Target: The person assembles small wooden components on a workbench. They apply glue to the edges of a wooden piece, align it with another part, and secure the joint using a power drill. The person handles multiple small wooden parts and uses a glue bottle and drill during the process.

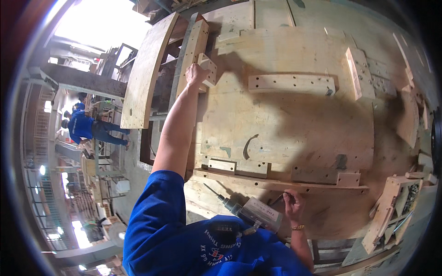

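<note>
**Reaching across the plywood bench: hand and block positions**

Starting nearest the body: blue shirt sleeve (152, 221) fills the lower left of the head view; a power drill (251, 212) lies just in front of the chest, bit pointing left, body grey with a label; it touches neither hand.

Right hand (293, 205) sits at the near edge of the bench, just right of the drill; fingers curled narrowly, pinching a small dark item I cannot identify; a gold-coloured watch on the wrist; fingertips lie against the long thin wooden strip (276, 185) that runs along the near edge; strip shows a row of small holes.

Mid-field: the plywood bench top (299, 124) carries a curved pencil mark and a shadow from the person; a drilled wooden bar (291, 83) lies flat further out, well apart from both hands.

Far field: left arm extended fully; left hand (197, 73) closed over a small wooden block (208, 69); block lies at the far left of the bench, directly under the fingers, beside an upright plank (193, 50); a large curved plywood panel (146, 73) stands just left of that.

Beyond, far left: another person in blue (83, 126), bent over, well apart.
</note>
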The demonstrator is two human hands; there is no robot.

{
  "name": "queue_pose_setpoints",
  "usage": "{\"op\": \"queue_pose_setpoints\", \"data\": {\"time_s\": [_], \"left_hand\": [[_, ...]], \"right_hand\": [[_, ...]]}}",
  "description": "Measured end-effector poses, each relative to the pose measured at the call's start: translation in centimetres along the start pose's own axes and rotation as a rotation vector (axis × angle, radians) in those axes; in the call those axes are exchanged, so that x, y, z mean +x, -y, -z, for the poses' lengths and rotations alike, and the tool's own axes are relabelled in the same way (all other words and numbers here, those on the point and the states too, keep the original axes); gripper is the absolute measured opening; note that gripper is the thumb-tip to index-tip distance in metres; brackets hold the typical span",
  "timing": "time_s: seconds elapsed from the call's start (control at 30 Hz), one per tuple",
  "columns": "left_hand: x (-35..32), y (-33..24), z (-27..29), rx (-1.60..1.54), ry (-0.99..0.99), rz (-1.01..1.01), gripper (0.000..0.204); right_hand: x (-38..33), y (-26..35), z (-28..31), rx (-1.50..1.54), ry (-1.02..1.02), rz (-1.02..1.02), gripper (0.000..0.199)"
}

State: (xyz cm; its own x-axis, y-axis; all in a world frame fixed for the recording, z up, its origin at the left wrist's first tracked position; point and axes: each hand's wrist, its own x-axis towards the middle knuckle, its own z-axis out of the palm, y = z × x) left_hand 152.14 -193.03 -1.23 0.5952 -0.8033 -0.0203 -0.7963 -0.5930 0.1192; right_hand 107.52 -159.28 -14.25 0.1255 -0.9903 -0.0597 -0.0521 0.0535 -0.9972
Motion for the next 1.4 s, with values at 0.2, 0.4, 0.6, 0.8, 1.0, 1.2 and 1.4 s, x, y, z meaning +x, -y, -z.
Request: {"op": "queue_pose_setpoints", "data": {"time_s": [0.2, 0.4, 0.6, 0.8, 1.0, 1.2, 1.4], "left_hand": [[1.1, -0.9, -0.3, 0.001, 0.032, -0.044, 0.043], [1.9, -0.3, -1.4, -0.03, 0.062, -0.144, 0.043], [5.6, 3.7, -2.3, 0.223, -0.085, -0.278, 0.104], [3.8, 3.1, -4.2, -0.039, -0.073, -0.309, 0.104], [1.9, 4.2, -3.1, -0.129, -0.097, -0.262, 0.103], [2.4, 4.0, -1.5, -0.178, -0.127, -0.227, 0.103], [1.6, 5.3, -1.9, -0.201, -0.099, -0.201, 0.103]], "right_hand": [[0.8, 0.8, -0.7, -0.042, -0.124, 0.088, 0.009], [1.2, 2.3, -0.6, -0.048, -0.111, -0.087, 0.01], [4.3, 8.2, -1.1, -0.036, -0.045, -0.053, 0.014], [11.7, 10.0, -3.1, -0.684, 0.213, 0.252, 0.025], [11.5, 13.0, -8.0, -0.435, 0.314, 0.182, 0.029], [8.8, 10.5, -8.5, -0.42, 0.328, 0.055, 0.023], [7.0, 13.6, -7.9, -0.091, 0.513, -0.043, 0.022]]}}
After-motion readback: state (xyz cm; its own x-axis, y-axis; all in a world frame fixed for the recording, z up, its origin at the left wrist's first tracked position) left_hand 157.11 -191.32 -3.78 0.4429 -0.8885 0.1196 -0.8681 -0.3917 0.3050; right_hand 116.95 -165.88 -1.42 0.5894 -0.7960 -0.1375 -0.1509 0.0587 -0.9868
